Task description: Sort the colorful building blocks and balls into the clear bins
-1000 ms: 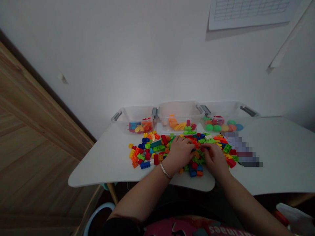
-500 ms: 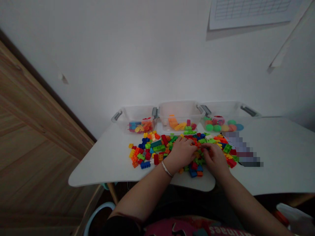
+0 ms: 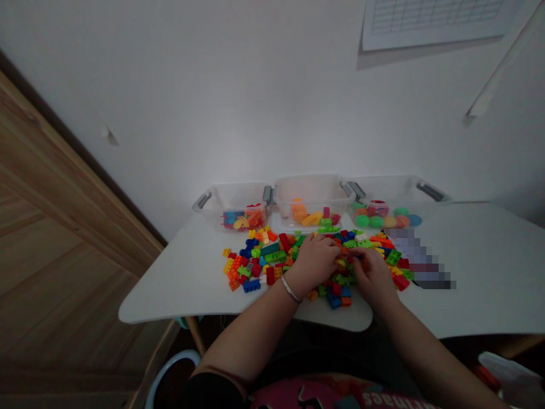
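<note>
A heap of small coloured building bricks (image 3: 264,258) covers the middle of a white table (image 3: 179,278). My left hand (image 3: 315,260), with a bracelet at the wrist, rests on the heap with its fingers curled. My right hand (image 3: 372,271) sits just to its right, fingers bent and pinched near the left hand's fingertips. The two hands meet over a small yellow-orange piece (image 3: 340,263) among green and red bricks. What each hand grips is too small to make out.
Three clear plastic bins stand along the wall: the left bin (image 3: 232,207) and middle bin (image 3: 310,201) hold bricks, the right bin (image 3: 394,204) holds coloured balls. A blurred patch (image 3: 419,261) lies right of the heap. A wooden door is at left.
My left hand has crept a little to the right and forward over the heap, closer to my right hand. The right hand has barely shifted.
</note>
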### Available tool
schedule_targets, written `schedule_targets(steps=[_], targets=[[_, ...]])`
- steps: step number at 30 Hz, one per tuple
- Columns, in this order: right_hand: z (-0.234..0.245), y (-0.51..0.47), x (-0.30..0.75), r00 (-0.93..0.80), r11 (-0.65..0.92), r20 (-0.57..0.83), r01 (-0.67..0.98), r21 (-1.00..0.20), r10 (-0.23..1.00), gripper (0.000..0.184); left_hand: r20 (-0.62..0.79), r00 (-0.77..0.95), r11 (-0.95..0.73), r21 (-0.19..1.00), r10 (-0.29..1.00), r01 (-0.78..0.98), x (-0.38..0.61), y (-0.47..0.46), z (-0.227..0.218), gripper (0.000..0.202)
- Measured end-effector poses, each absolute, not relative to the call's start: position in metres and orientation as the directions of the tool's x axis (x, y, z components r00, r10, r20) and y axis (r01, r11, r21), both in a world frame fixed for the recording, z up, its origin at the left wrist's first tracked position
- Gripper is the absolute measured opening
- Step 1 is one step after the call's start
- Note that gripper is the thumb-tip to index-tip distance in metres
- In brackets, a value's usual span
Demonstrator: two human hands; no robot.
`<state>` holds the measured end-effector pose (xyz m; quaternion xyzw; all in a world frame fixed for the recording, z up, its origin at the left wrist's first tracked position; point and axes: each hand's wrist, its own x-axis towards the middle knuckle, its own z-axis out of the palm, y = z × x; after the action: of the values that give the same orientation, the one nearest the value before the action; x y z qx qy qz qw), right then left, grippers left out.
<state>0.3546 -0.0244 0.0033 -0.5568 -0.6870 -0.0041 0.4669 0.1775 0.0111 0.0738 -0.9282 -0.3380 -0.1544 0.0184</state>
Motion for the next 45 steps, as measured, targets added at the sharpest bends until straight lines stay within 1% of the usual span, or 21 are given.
schedule_targets(steps=[3, 6, 9, 13, 16, 18, 21, 24, 26, 28, 34, 40, 45], targets=[[0.003, -0.024, 0.354, 0.055, 0.384, 0.651, 0.769, -0.511, 0.757, 0.015, 0.324, 0.701, -0.762, 0.117, 0.635, 0.636, 0.176, 0.014, 0.076, 0.014], [0.003, -0.024, 0.354, 0.058, 0.389, 0.654, 0.763, -0.517, 0.755, 0.015, 0.35, 0.67, -0.75, 0.189, 0.654, 0.634, 0.17, 0.02, 0.08, 0.011], [0.002, -0.025, 0.353, 0.068, 0.384, 0.649, 0.758, -0.527, 0.758, 0.014, 0.384, 0.588, -0.696, 0.276, 0.712, 0.663, 0.157, 0.029, 0.086, 0.011], [0.0, -0.024, 0.353, 0.076, 0.372, 0.634, 0.753, -0.542, 0.77, 0.015, 0.461, 0.347, -0.542, 0.404, 0.817, 0.737, 0.131, 0.046, 0.098, 0.01], [-0.001, -0.024, 0.354, 0.072, 0.379, 0.64, 0.753, -0.538, 0.765, 0.015, 0.539, 0.133, -0.436, 0.486, 0.832, 0.757, 0.104, 0.06, 0.108, 0.01], [-0.001, -0.024, 0.354, 0.071, 0.382, 0.643, 0.753, -0.536, 0.762, 0.014, 0.586, -0.046, -0.342, 0.533, 0.809, 0.774, 0.084, 0.068, 0.114, 0.013], [0.0, -0.024, 0.353, 0.067, 0.385, 0.645, 0.753, -0.533, 0.762, 0.015, 0.628, -0.292, -0.185, 0.581, 0.722, 0.792, 0.054, 0.075, 0.118, 0.016], [0.0, -0.024, 0.353, 0.06, 0.39, 0.648, 0.756, -0.527, 0.76, 0.016, 0.627, -0.432, -0.048, 0.6, 0.649, 0.799, 0.031, 0.078, 0.116, 0.018], [0.0, -0.024, 0.353, 0.058, 0.387, 0.648, 0.761, -0.521, 0.759, 0.016, 0.612, -0.466, 0.014, 0.597, 0.639, 0.802, 0.023, 0.082, 0.113, 0.017], [0.0, -0.024, 0.353, 0.058, 0.385, 0.648, 0.763, -0.519, 0.759, 0.015, 0.585, -0.477, 0.055, 0.593, 0.656, 0.803, 0.019, 0.086, 0.11, 0.015], [0.002, -0.024, 0.354, 0.056, 0.384, 0.648, 0.765, -0.517, 0.76, 0.015, 0.522, -0.495, 0.112, 0.602, 0.694, 0.791, 0.021, 0.096, 0.106, 0.015], [0.002, -0.024, 0.355, 0.047, 0.389, 0.646, 0.763, -0.516, 0.762, 0.015, 0.509, -0.47, 0.079, 0.614, 0.721, 0.785, 0.022, 0.1, 0.104, 0.024], [0.001, -0.024, 0.355, 0.035, 0.4, 0.662, 0.773, -0.493, 0.749, 0.015, 0.558, -0.407, -0.008, 0.596, 0.723, 0.803, 0.024, 0.105, 0.105, 0.019]])
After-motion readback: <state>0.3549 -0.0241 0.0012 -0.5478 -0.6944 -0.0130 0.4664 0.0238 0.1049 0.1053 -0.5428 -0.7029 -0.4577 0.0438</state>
